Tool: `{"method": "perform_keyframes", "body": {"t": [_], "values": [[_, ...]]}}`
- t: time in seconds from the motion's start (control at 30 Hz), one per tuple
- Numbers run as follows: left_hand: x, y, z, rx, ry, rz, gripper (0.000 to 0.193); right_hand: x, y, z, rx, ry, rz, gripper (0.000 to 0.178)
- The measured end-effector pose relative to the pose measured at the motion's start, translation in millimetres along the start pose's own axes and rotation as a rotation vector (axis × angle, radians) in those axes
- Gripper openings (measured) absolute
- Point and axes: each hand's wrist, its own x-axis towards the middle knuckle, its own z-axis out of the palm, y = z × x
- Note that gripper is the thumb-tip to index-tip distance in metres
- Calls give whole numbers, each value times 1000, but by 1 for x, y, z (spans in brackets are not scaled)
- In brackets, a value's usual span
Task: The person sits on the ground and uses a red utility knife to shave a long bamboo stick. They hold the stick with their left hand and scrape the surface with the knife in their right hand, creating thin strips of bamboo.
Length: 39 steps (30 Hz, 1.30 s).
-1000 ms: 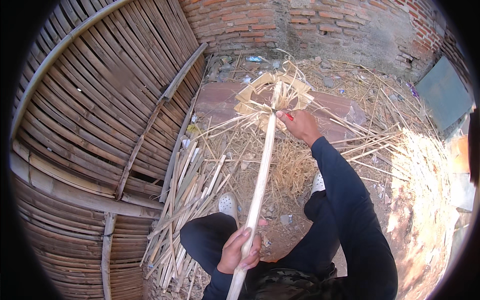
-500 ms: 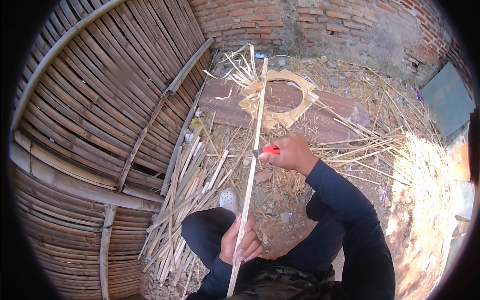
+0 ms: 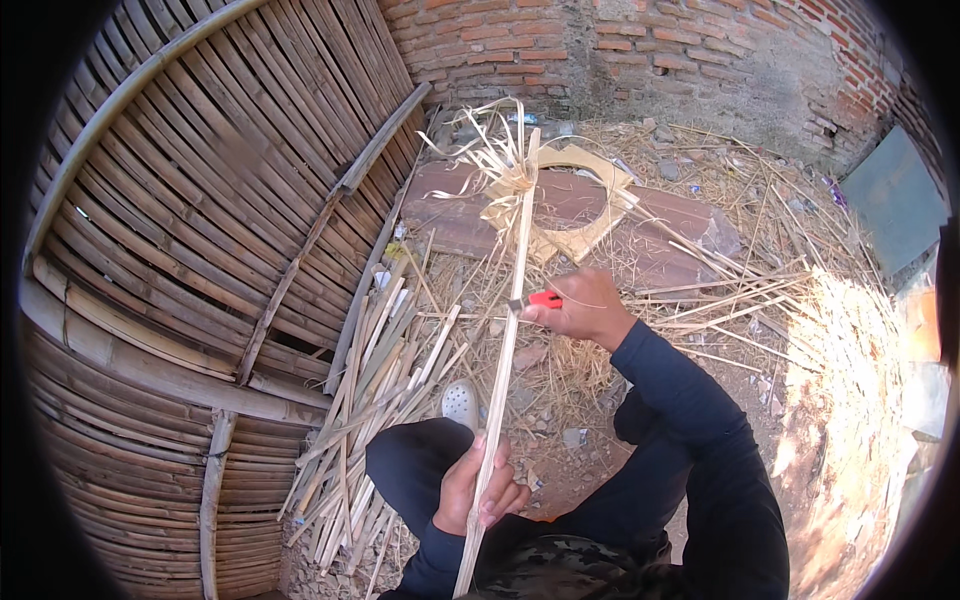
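A long pale bamboo strip (image 3: 501, 390) slants up and away from my lap. Near its lower part, my left hand (image 3: 483, 486) is closed around it. My right hand (image 3: 585, 306) grips a red-handled cutter knife (image 3: 546, 299), whose dark blade meets the strip around its middle. Thin curled shavings (image 3: 508, 165) bunch up at the strip's far end, still hanging on it.
Cut bamboo strips (image 3: 375, 400) are heaped by my left foot in a pale clog (image 3: 460, 403). A frame with a round hole (image 3: 590, 238) lies on a brown sheet (image 3: 670, 225) ahead. A bamboo slat wall (image 3: 200, 190) stands left, a brick wall (image 3: 490, 50) behind.
Both hands stay nearly in place, with the blade against the strip. The strip's far end and its curls have shifted slightly down and right in the picture.
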Motion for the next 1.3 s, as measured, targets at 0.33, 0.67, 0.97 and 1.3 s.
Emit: {"method": "perform_keyframes", "body": {"t": [0.33,0.67,0.97,1.3], "values": [[-8,0,1,178,145,22,38,-17,-22,5,149,-46,-178,69],[-21,-5,10,298,160,-15,38,40,84,6,-120,125,160,72],[-8,-4,5,627,253,-90,37,15,120,13,-187,53,312,74],[1,35,-19,929,422,152,27,-9,35,30,358,-510,319,71]]}}
